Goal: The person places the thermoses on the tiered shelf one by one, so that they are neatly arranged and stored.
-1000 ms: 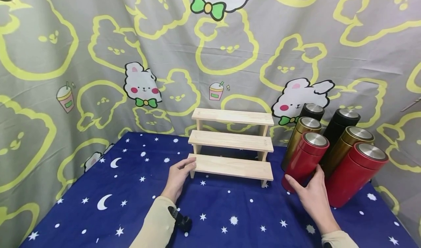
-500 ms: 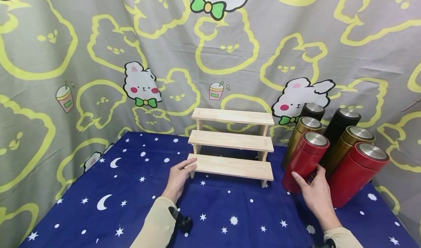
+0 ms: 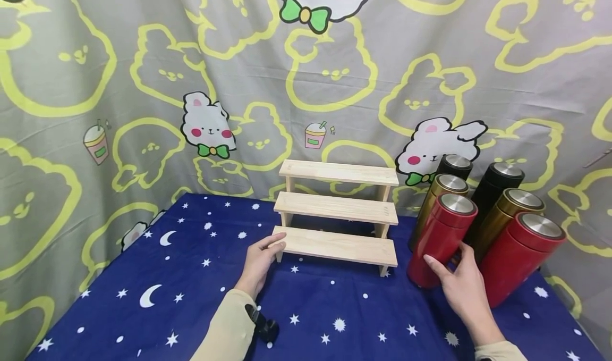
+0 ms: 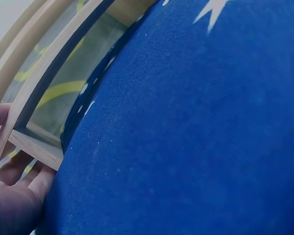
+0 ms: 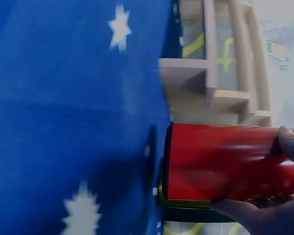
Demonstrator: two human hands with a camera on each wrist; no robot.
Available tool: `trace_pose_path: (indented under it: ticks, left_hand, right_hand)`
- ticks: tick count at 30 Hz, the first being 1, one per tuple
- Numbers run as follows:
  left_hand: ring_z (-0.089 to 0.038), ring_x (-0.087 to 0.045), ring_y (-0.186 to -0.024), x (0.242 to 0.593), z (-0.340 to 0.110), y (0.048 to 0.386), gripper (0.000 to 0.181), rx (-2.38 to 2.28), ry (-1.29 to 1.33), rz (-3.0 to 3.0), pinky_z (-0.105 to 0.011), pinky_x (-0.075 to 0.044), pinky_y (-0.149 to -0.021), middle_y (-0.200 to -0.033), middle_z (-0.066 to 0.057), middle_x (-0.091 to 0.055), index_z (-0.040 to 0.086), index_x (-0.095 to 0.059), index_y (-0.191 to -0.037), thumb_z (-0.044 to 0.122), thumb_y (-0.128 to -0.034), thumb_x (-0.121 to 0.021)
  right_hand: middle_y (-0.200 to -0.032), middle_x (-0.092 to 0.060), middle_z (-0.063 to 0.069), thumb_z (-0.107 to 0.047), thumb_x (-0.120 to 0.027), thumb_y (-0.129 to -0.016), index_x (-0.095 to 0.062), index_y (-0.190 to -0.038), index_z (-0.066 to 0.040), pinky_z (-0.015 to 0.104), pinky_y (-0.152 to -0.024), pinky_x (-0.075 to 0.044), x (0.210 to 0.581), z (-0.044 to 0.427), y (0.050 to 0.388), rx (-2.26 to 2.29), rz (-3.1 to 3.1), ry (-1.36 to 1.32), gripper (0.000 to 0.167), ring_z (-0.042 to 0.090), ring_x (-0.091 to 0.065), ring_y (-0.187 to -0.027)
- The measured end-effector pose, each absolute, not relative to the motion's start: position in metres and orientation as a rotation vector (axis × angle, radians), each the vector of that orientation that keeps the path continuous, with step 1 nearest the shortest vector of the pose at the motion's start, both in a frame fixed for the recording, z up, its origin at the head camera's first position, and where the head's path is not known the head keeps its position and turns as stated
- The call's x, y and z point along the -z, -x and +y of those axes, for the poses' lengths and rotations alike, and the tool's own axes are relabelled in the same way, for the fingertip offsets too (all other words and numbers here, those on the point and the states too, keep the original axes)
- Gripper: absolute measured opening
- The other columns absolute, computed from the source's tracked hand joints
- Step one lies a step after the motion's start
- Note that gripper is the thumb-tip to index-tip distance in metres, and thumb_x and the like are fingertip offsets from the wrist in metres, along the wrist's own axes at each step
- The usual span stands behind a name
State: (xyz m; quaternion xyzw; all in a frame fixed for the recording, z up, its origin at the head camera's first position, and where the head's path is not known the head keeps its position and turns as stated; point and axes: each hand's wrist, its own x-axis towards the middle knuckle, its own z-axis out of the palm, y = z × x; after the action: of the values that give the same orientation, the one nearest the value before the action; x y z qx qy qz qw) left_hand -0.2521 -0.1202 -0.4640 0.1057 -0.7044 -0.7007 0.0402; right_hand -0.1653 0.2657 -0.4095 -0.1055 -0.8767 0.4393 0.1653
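Note:
My right hand [image 3: 466, 286] grips the smaller red flask [image 3: 442, 238] low on its body, thumb on the near side. In the right wrist view the thumb and a finger of the right hand [image 5: 269, 210] lie on either side of the red flask [image 5: 220, 161]. The left hand [image 3: 258, 262] holds the left end of the lowest shelf of a three-tier wooden stand [image 3: 334, 245]. Seen from the left wrist, the left hand [image 4: 14, 196] has its thumb on the board [image 4: 44, 73] and its other fingers beneath, near the leg.
Right of and behind the held flask stand a larger red flask [image 3: 518, 260], two gold flasks [image 3: 497, 217] and two black flasks [image 3: 492, 183], close together. A blue star-patterned cloth [image 3: 191, 276] covers the table. A patterned curtain [image 3: 258, 74] hangs behind.
The thumb of my right hand has shifted right on the smaller red flask, whose base has moved slightly left and down in view. The left hand stays at the stand.

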Motion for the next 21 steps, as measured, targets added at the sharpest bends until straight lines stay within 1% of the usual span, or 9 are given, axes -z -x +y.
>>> trace_pose_path:
  ticks: [2,4,6,8,10,12,15,17,21]
  left_hand:
    - [-0.011,-0.044,-0.067,0.464,-0.120,0.252,0.030,2.134,-0.330,-2.168,-0.023,-0.037,-0.063,-0.104,-0.006,-0.061,0.006,-0.074,-0.115,0.009,-0.0850,-0.074]
    - [-0.016,-0.056,-0.086,0.464,-0.119,0.252,0.030,2.129,-0.323,-2.174,-0.028,-0.045,-0.076,-0.119,-0.012,-0.062,0.006,-0.074,-0.115,0.009,-0.0855,-0.074]
    - [-0.023,-0.057,-0.107,0.465,-0.119,0.251,0.030,2.136,-0.321,-2.170,-0.037,-0.046,-0.091,-0.130,-0.016,-0.058,0.005,-0.073,-0.115,0.009,-0.0858,-0.074]
    - [-0.028,-0.054,-0.117,0.466,-0.119,0.251,0.030,2.148,-0.317,-2.162,-0.045,-0.043,-0.100,-0.136,-0.019,-0.054,0.004,-0.073,-0.115,0.008,-0.0861,-0.073]
    - [-0.028,-0.055,-0.116,0.467,-0.120,0.251,0.029,2.163,-0.321,-2.153,-0.045,-0.042,-0.100,-0.136,-0.020,-0.054,0.003,-0.073,-0.115,0.007,-0.0859,-0.072]
    - [-0.024,-0.057,-0.110,0.467,-0.120,0.251,0.029,2.165,-0.327,-2.152,-0.040,-0.045,-0.096,-0.134,-0.019,-0.055,0.004,-0.073,-0.114,0.007,-0.0858,-0.073]
    - [-0.016,-0.057,-0.091,0.466,-0.120,0.251,0.029,2.165,-0.317,-2.143,-0.029,-0.046,-0.080,-0.129,-0.017,-0.058,0.003,-0.073,-0.114,0.007,-0.0852,-0.074]
    - [-0.011,-0.054,-0.081,0.465,-0.120,0.252,0.030,2.166,-0.310,-2.135,-0.024,-0.042,-0.070,-0.124,-0.014,-0.060,0.003,-0.073,-0.114,0.007,-0.0848,-0.074]
    - [-0.005,-0.040,-0.060,0.464,-0.121,0.253,0.031,2.191,-0.298,-2.106,-0.020,-0.033,-0.056,-0.110,-0.008,-0.063,0.002,-0.073,-0.115,0.006,-0.0837,-0.075]
  right_hand:
    - [-0.131,-0.045,0.036,-0.028,-0.070,-0.093,-0.019,-0.148,0.011,0.060,-0.098,-0.038,0.404,0.265,0.163,-1.246,-2.485,0.287,0.084,0.050,-0.045,-0.121]
    - [-0.131,-0.045,0.035,-0.029,-0.069,-0.094,-0.020,-0.147,0.011,0.061,-0.096,-0.038,0.399,0.264,0.161,-1.239,-2.476,0.270,0.083,0.049,-0.045,-0.120]
    - [-0.130,-0.045,0.035,-0.030,-0.070,-0.093,-0.021,-0.147,0.011,0.061,-0.095,-0.038,0.394,0.263,0.159,-1.244,-2.468,0.253,0.083,0.049,-0.045,-0.120]
    - [-0.130,-0.046,0.035,-0.029,-0.071,-0.093,-0.023,-0.146,0.010,0.061,-0.095,-0.038,0.388,0.262,0.158,-1.247,-2.462,0.237,0.082,0.049,-0.045,-0.120]
    - [-0.130,-0.047,0.034,-0.028,-0.072,-0.092,-0.026,-0.146,0.009,0.061,-0.095,-0.039,0.383,0.262,0.158,-1.251,-2.453,0.215,0.080,0.049,-0.046,-0.120]
    - [-0.130,-0.049,0.033,-0.028,-0.073,-0.091,-0.029,-0.146,0.007,0.056,-0.094,-0.042,0.377,0.262,0.159,-1.239,-2.449,0.192,0.078,0.047,-0.048,-0.119]
    - [-0.129,-0.053,0.029,-0.029,-0.073,-0.091,-0.034,-0.145,0.003,0.039,-0.090,-0.046,0.368,0.261,0.161,-1.209,-2.443,0.150,0.075,0.043,-0.051,-0.117]
    - [-0.129,-0.055,0.026,-0.030,-0.074,-0.090,-0.037,-0.144,0.001,0.028,-0.083,-0.045,0.363,0.259,0.162,-1.194,-2.438,0.122,0.073,0.041,-0.053,-0.115]
    - [-0.129,-0.056,0.024,-0.032,-0.074,-0.090,-0.039,-0.145,-0.001,0.026,-0.080,-0.042,0.353,0.253,0.163,-1.206,-2.426,0.065,0.072,0.038,-0.053,-0.115]
